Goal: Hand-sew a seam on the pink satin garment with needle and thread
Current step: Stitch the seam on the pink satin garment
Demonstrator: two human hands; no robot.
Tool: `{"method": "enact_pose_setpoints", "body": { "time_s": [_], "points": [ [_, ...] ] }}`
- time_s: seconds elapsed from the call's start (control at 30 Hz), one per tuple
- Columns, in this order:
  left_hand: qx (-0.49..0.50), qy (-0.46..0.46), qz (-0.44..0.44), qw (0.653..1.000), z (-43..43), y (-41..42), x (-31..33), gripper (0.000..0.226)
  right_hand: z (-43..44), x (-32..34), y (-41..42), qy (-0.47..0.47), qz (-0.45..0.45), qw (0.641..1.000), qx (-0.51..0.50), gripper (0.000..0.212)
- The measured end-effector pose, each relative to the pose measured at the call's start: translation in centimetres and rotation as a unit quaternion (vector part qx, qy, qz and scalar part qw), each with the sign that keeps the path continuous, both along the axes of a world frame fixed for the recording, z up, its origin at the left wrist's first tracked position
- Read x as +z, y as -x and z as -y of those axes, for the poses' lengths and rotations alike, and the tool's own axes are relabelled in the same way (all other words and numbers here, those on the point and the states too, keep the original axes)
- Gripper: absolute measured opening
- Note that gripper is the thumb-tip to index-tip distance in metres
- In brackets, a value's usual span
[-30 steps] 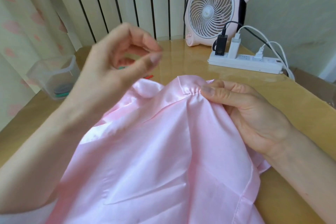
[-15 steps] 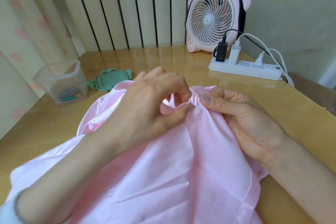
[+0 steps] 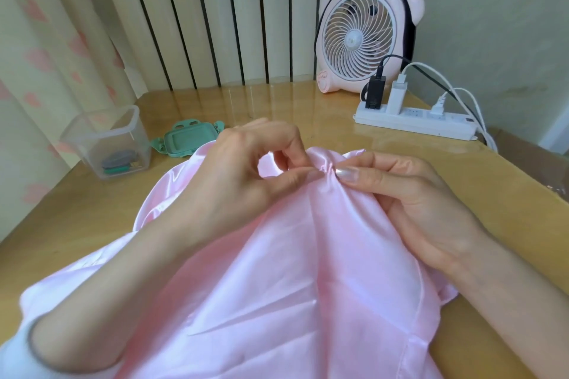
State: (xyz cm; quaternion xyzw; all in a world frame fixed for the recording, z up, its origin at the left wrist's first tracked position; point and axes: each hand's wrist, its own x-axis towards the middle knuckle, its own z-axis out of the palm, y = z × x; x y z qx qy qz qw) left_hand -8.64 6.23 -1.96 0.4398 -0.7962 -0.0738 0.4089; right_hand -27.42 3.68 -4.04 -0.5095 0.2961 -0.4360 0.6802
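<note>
Pinches the puckered seam (image 3: 327, 168) of the pink satin garment (image 3: 277, 286) with the left hand (image 3: 243, 181), thumb against forefinger. Clamps the same fold just beside it with the right hand (image 3: 415, 203), thumb on top. Drapes across the wooden table (image 3: 77, 218). Behind: clear tub (image 3: 104, 144), green lid (image 3: 184, 143), white power strip (image 3: 415, 123), pink desk fan (image 3: 360, 37), base marking too blurred to read.

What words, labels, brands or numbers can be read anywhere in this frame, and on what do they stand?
Nothing here reads clearly.
Small red mark low on the fan: too blurred to read.
Tiny marks by the sockets of the power strip: too small to read.
No print shows on the garment, the box or the lid.
</note>
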Motion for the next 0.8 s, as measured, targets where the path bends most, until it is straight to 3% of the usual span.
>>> {"method": "enact_pose_setpoints", "body": {
  "time_s": [0.27,0.5,0.57,0.67,0.8],
  "points": [
    [-0.01,0.004,0.025,1.0,-0.17,0.0,0.15,0.011,0.25,-0.03,0.17,0.011,-0.002,1.0,-0.006,0.007],
    [0.03,0.081,0.186,0.979,-0.13,0.32,-0.16,0.007,-0.14,-0.78,-0.49,0.049,-0.036,0.998,0.003,0.012],
    [0.012,0.048,0.131,0.99,-0.12,0.17,-0.15,0.007,-0.04,-0.65,-0.42,0.025,-0.029,0.999,0.002,0.012],
    [-0.026,-0.031,-0.027,0.999,-0.04,0.1,-0.13,0.008,0.1,-0.36,-0.36,-0.033,0.021,0.999,0.001,0.005],
    [-0.054,-0.129,-0.22,0.965,0.2,0.6,-0.57,0.007,-0.04,-0.22,-0.52,-0.047,0.033,0.998,0.019,0.008]
  ]
}}
